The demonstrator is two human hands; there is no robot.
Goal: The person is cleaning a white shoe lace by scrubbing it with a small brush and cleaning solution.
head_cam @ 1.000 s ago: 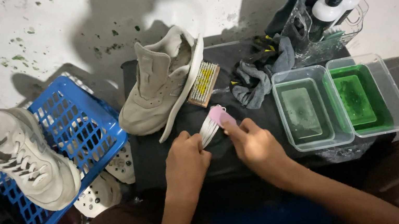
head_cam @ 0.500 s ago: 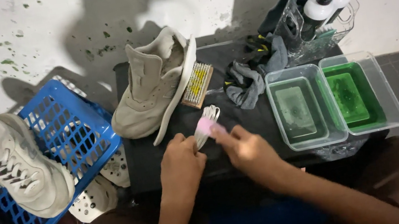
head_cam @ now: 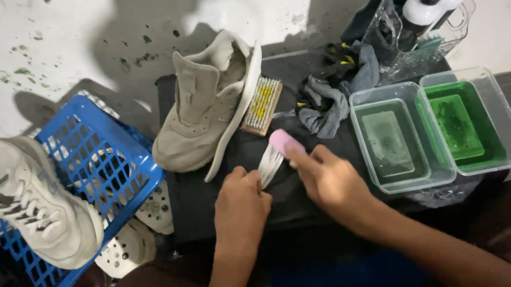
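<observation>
At the left of the frame a pale shoe [head_cam: 31, 197] rests on a blue basket [head_cam: 104, 166]. At centre, the left hand [head_cam: 240, 208] pinches white laces [head_cam: 268, 163] flat on the black tabletop [head_cam: 209, 197], while the right hand [head_cam: 331, 181] has its fingers closed on a pink brush [head_cam: 284, 142]. Scrubbing likely works best with the laces held taut and short strokes. Two tubs [head_cam: 442, 126] sit right.

Shoe [head_cam: 206, 107] left of tubs [head_cam: 436, 126]
</observation>
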